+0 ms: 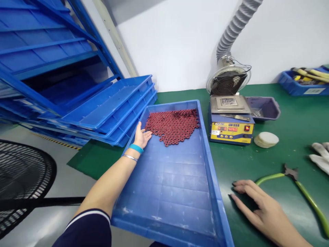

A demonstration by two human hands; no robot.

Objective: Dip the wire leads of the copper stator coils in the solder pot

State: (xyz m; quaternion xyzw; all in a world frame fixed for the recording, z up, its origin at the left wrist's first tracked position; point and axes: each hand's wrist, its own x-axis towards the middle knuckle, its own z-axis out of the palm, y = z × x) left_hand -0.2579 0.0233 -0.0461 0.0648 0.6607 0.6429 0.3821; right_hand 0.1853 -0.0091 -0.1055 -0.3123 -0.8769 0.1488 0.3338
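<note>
A large blue plastic tray lies before me, its far end filled with small round red-and-black parts packed side by side. My left hand is at the tray's left wall, fingers stretched toward the nearest parts and holding nothing. To the right of the tray, my right hand hovers over or rests on the green tabletop, fingers apart and slightly bent. Cutting pliers with green handles lie spread open just beyond it, one handle partly hidden by the fingers.
A solder pot with a digital display stands behind, beneath a grey exhaust hose. Near it are a purple bin, a round white pad and white gloves. Stacked blue trays and a black fan are left.
</note>
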